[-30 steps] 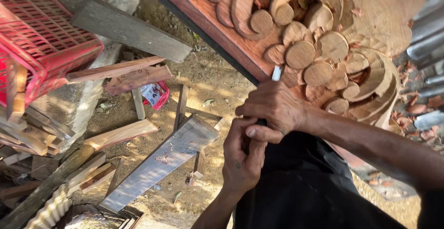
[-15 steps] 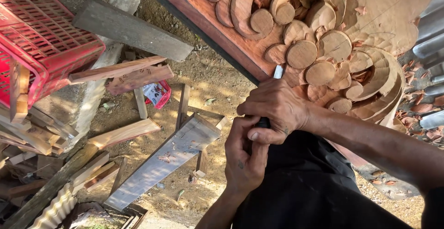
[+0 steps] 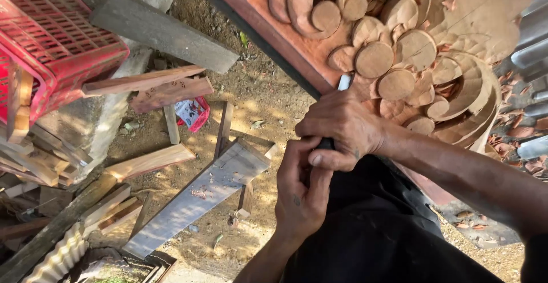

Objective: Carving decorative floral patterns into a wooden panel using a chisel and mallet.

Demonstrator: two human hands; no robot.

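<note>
my right hand (image 3: 342, 129) and left hand (image 3: 302, 194) both clench a chisel (image 3: 343, 83), its pale tip against the carved wood panel (image 3: 399, 49). i judge it stiff, light, best held along the shaft.

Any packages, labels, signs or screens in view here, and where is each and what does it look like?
One small wrapper or packet: on the dirt ground left of the hands, beside the reddish wood scraps; crumpled, roughly rectangular, red edges around a pale printed panel.
No signs or screens in view.
</note>
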